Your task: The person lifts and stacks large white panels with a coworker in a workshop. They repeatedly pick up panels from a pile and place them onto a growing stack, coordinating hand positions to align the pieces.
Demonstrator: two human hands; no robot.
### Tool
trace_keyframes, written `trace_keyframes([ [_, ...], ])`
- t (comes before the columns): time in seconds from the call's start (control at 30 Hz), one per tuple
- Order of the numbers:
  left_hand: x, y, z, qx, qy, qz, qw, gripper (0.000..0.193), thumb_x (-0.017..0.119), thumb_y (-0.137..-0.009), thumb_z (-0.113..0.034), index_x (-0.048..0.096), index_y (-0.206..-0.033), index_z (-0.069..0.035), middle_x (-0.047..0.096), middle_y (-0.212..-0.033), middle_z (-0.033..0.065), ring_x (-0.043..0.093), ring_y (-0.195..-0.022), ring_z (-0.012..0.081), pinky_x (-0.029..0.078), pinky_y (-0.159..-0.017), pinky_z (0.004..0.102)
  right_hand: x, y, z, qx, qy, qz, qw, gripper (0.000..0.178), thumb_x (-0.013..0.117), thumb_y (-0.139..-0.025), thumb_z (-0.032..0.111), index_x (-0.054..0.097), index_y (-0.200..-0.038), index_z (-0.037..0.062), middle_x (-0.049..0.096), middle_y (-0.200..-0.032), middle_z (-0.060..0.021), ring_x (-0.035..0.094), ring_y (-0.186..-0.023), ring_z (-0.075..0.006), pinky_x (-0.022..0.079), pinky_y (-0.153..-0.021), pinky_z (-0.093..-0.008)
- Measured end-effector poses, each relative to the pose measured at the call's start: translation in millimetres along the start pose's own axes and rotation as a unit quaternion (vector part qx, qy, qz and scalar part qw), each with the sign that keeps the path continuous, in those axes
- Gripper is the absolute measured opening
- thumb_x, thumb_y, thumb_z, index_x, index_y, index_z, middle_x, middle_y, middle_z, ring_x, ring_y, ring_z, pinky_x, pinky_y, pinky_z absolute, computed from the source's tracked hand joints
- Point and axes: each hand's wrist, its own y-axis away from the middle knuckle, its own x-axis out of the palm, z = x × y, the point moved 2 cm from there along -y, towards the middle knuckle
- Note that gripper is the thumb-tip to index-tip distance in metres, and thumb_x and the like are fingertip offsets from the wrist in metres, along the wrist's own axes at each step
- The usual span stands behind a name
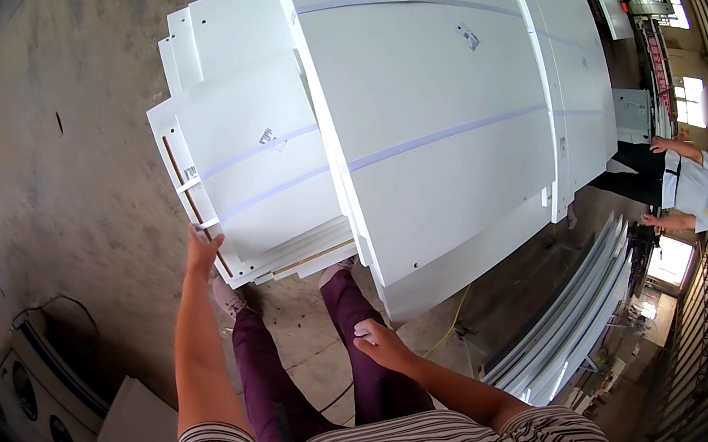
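My left hand [202, 249] is at the near left edge of a stack of white panels [244, 114]. Its thumb lies over the edge of a white panel [172, 147] with a brown slot, and its other fingers are partly hidden. Pale straps [258, 150] run across the stack. My right hand [380, 344] is beside my right knee, away from the panels. Its fingers are curled around something small and whitish that I cannot make out.
Large strapped white boards [432, 65] rise right of the stack. Long white strips [568, 326] lie at the lower right. A person [692, 182] in a white shirt stands far right. A panel with round dark shapes [57, 425] and a pale board [139, 432] are lower left.
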Motion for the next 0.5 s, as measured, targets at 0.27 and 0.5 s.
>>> trace_keyframes([
  [0.27,-15,127,-4,0.135,-0.209,-0.061,0.967,0.06,0.058,-0.077,-0.009,0.03,-0.13,-0.001,0.037,-0.129,0.0198,0.037,-0.119,0.0323,0.031,-0.098,0.0382,-60,67,-4,-0.01,-0.002,0.017,1.0,0.039,0.057,-0.081,0.021,0.043,-0.11,-0.0011,0.059,-0.095,-0.0181,0.06,-0.079,-0.0282,0.047,-0.069,-0.0346],
  [0.5,-1,287,11,0.038,-0.234,0.143,0.961,0.065,0.059,-0.074,-0.017,0.026,-0.128,-0.002,0.05,-0.108,0.0201,0.049,-0.1,0.0337,0.039,-0.088,0.0397,-156,145,-78,0.017,0.114,-0.077,0.99,0.032,0.051,-0.082,0.022,0.044,-0.105,0.001,0.059,-0.089,-0.0172,0.058,-0.084,-0.033,0.044,-0.072,-0.0411],
])
